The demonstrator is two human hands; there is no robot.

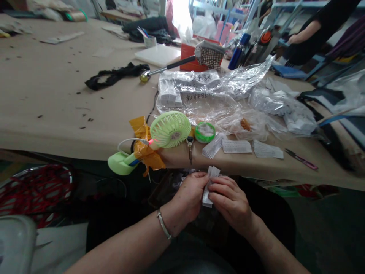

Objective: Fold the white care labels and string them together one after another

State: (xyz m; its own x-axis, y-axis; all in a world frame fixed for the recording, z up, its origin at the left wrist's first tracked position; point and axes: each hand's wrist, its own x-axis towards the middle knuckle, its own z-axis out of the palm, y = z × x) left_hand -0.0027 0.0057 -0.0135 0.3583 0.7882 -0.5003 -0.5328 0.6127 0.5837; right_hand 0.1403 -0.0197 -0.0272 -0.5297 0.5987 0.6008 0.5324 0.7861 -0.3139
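Observation:
Just below the table's front edge, my left hand (190, 196) and my right hand (229, 201) meet over my lap. Both pinch a small stack of white paper labels (210, 183) between thumb and fingers. A metal bangle circles my left wrist. More white labels (236, 146) lie on the table edge right above my hands, next to a green-rimmed tub (204, 131).
A green mini fan (168, 131) taped with yellow tape stands at the table edge. Clear plastic bags of labels (216, 91), pink snips (302, 160), a black cloth strip (114, 75) and a red box (194, 57) lie on the brown table (51, 95). Another person's arm (305, 32) shows top right.

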